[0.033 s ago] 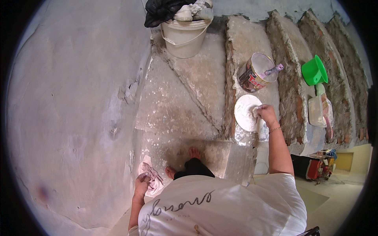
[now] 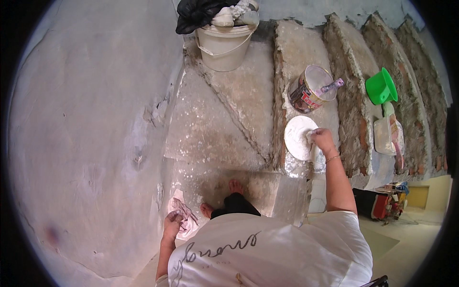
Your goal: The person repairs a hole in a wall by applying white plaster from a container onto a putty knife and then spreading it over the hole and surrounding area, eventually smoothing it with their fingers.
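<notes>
My right hand [image 2: 323, 140] is closed in a pinch on a small whitish piece, its kind too small to make out. The piece touches the right side of a round white thing [image 2: 297, 136] on the stair step; I cannot tell whether this is a lid or a filled tub. Low at the left, my left hand [image 2: 172, 224] has its fingers curled in. Beside its fingertips is a crumpled mauve-pink cloth [image 2: 186, 210]; whether the hand grips it is hidden.
On the same step stands a paint tin [image 2: 306, 95] with a brush handle [image 2: 330, 86] across its rim. A green dipper [image 2: 381, 87] and a whitish container [image 2: 384, 136] are further right. A loaded white bucket [image 2: 223, 50] stands at the far wall. A grey wall [image 2: 95, 119] fills the left.
</notes>
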Motion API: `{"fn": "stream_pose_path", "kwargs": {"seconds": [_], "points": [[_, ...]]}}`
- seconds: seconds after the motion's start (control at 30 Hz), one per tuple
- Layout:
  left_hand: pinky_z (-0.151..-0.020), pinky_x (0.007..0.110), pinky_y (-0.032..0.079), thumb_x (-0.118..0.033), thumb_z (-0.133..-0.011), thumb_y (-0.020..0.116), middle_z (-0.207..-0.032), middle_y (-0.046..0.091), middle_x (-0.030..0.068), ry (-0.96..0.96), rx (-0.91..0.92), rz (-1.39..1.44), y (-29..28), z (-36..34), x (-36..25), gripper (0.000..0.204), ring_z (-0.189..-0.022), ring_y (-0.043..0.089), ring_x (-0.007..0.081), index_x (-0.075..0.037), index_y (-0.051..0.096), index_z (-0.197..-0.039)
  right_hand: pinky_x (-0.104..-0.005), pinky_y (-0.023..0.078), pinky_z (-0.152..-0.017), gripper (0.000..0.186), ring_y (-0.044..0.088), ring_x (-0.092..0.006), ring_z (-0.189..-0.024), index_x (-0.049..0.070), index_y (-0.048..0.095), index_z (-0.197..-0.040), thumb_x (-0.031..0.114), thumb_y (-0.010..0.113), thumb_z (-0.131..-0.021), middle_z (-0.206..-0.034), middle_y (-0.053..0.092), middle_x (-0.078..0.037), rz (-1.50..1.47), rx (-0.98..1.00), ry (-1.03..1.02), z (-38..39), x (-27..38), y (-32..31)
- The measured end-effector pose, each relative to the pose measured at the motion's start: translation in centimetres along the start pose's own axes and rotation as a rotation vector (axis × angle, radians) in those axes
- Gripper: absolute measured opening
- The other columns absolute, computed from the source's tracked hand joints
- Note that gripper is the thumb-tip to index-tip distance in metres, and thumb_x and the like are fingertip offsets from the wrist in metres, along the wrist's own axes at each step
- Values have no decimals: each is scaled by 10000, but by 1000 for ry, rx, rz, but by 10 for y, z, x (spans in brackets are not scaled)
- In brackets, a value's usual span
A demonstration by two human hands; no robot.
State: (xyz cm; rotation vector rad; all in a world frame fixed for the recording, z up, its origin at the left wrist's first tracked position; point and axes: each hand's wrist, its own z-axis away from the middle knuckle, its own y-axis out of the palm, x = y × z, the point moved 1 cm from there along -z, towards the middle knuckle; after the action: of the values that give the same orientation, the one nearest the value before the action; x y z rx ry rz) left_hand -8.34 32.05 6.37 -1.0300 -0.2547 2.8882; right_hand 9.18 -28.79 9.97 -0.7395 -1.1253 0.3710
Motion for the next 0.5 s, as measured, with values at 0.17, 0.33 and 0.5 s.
{"fn": "stream_pose_path", "kwargs": {"seconds": [0.17,0.33,0.5], "points": [[-654,269,471,-64,-819,556,-904,598,88,43,-24,72,9,4,-4,229,-760,569,150,41,536,-1022,-412,467,-702,153,580,-355,-787,28,637,-792,105,559,-685,-813,593,-187,702,-73,-217,23,25,32],[-656,267,472,-72,-824,559,-918,597,92,49,-52,61,10,9,-6,239,-766,571,149,48,533,-1029,-402,483,-691,227,595,-359,-737,-10,624,-778,196,573,-697,-784,609,-210,661,-172,-130,21,23,35],[-645,255,467,-89,-827,569,-920,597,88,33,-65,53,5,11,0,244,-762,570,142,45,536,-1028,-344,448,-530,101,587,-270,-576,-3,614,-719,47,546,-664,-622,602,-114,410,55,-196,-1,-6,15]]}}
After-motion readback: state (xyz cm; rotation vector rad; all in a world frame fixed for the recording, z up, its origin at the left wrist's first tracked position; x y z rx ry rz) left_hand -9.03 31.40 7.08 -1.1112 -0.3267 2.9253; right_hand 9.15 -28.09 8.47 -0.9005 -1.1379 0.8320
